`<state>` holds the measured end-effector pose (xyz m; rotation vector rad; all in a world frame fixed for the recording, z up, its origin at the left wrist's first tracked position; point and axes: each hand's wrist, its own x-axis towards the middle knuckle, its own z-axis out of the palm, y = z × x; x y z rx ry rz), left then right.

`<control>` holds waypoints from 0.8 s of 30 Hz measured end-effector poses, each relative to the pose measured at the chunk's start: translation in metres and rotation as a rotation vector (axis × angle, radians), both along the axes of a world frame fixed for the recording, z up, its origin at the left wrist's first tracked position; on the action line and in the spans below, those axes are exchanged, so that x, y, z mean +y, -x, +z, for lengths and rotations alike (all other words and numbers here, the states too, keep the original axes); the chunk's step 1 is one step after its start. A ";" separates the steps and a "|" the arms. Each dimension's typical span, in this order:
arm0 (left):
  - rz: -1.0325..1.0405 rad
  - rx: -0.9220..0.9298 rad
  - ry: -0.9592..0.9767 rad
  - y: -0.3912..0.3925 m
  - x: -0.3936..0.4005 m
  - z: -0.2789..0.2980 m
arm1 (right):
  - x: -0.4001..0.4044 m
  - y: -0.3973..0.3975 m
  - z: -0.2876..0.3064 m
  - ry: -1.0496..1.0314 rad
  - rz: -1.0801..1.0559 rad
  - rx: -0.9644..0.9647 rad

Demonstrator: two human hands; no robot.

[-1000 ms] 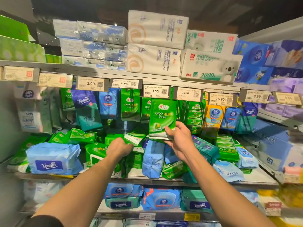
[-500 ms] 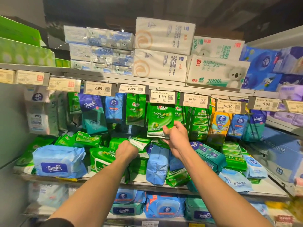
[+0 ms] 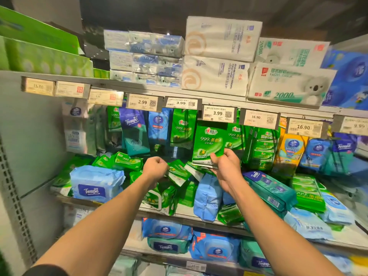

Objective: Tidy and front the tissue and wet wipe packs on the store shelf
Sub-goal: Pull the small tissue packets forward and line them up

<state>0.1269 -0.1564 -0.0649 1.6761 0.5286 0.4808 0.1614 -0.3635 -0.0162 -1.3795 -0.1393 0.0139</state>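
Nearest the camera, two bare forearms reach up from the lower corners toward the middle shelf. The left hand is curled into a fist just beside a small green wipe pack lying tilted on the heap; whether its fingers actually hold that pack cannot be told. The right hand pinches the lower edge of an upright green 999 wipe pack, held in front of the hanging row just under the 3.99 price tag. Below the hands, green and blue packs lie jumbled on the shelf, with a light blue Tempo pack at the left. Farther up, white tissue bundles are stacked on the top shelf.
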 end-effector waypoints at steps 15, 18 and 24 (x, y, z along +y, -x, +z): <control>0.033 0.069 0.306 0.039 0.010 -0.012 | -0.006 0.010 0.001 0.046 -0.070 0.029; 0.033 0.148 0.201 0.038 -0.003 -0.011 | -0.007 0.009 0.002 0.086 -0.077 0.014; 0.049 0.343 -0.139 0.030 -0.018 -0.009 | -0.005 -0.004 0.001 0.091 -0.093 0.029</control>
